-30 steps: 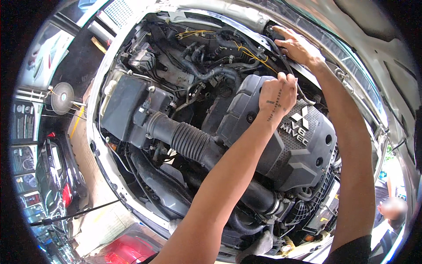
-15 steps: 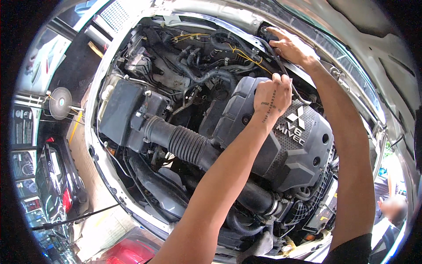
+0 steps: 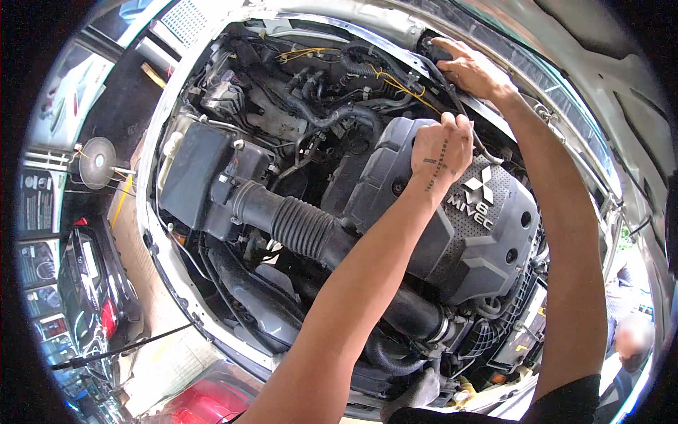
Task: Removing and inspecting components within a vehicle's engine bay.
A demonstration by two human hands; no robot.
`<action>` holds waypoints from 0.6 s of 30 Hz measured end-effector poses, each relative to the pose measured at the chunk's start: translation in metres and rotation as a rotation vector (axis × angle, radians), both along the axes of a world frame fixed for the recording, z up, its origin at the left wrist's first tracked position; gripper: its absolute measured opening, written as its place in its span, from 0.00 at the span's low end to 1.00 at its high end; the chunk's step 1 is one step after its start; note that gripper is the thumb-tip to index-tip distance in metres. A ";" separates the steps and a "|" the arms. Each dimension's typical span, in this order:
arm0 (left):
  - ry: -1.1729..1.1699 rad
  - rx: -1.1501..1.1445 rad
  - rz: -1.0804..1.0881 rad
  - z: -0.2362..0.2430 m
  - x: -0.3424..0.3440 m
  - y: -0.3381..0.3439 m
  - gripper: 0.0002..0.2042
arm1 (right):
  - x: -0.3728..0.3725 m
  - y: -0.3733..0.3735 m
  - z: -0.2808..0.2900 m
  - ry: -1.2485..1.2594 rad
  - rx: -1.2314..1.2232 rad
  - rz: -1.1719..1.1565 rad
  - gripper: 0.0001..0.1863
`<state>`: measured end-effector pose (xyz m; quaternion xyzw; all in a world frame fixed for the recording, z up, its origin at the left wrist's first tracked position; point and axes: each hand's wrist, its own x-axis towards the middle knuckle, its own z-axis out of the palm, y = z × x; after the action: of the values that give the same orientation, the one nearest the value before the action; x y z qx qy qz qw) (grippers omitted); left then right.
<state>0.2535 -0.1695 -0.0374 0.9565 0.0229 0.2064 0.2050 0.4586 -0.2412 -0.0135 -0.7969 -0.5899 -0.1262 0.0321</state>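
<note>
Over the back edge of the grey plastic engine cover (image 3: 487, 244), my left hand (image 3: 443, 150) is closed, with its fingertips curled down beside a black hose (image 3: 486, 150). Whatever those fingers hold is hidden behind the hand. My right hand (image 3: 474, 71) reaches farther back to the pale cowl edge. Its thumb and forefinger are apart, around a dark recess or part (image 3: 428, 44) that I cannot make out clearly. Yellow wire (image 3: 402, 88) runs along the back of the engine bay toward my left hand.
A black air filter box (image 3: 191, 177) and ribbed intake duct (image 3: 302, 225) fill the left of the bay. The raised hood (image 3: 600, 71) borders the right. A thin black rod (image 3: 127, 348) crosses at lower left. A dark car (image 3: 99, 283) stands beyond; another person (image 3: 628, 339) is at right.
The engine bay has shifted slightly in view. My right hand's fingers have moved a little and look more bent; my left hand stays closed at the cover's back edge.
</note>
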 end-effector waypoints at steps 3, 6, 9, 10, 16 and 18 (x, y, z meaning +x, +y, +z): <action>0.024 -0.008 0.009 0.000 0.001 0.000 0.16 | -0.002 0.001 0.003 0.004 -0.020 -0.048 0.13; -0.001 0.005 0.003 0.001 0.000 0.001 0.16 | 0.001 0.004 0.003 -0.037 0.000 0.005 0.14; 0.096 0.052 -0.014 0.006 -0.003 0.006 0.15 | 0.002 0.008 -0.002 0.022 -0.007 -0.022 0.12; 0.093 0.025 -0.026 0.009 0.000 0.000 0.15 | 0.014 0.000 -0.008 0.127 0.074 -0.138 0.14; 0.097 0.034 -0.008 0.002 -0.003 0.008 0.15 | -0.003 0.006 -0.008 0.103 0.096 -0.118 0.20; 0.049 0.015 -0.018 0.007 0.001 -0.004 0.15 | 0.010 -0.010 -0.001 -0.067 0.006 -0.010 0.22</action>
<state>0.2548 -0.1739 -0.0308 0.9629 0.0179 0.1813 0.1990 0.4683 -0.2515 -0.0150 -0.7950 -0.5864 -0.1546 0.0142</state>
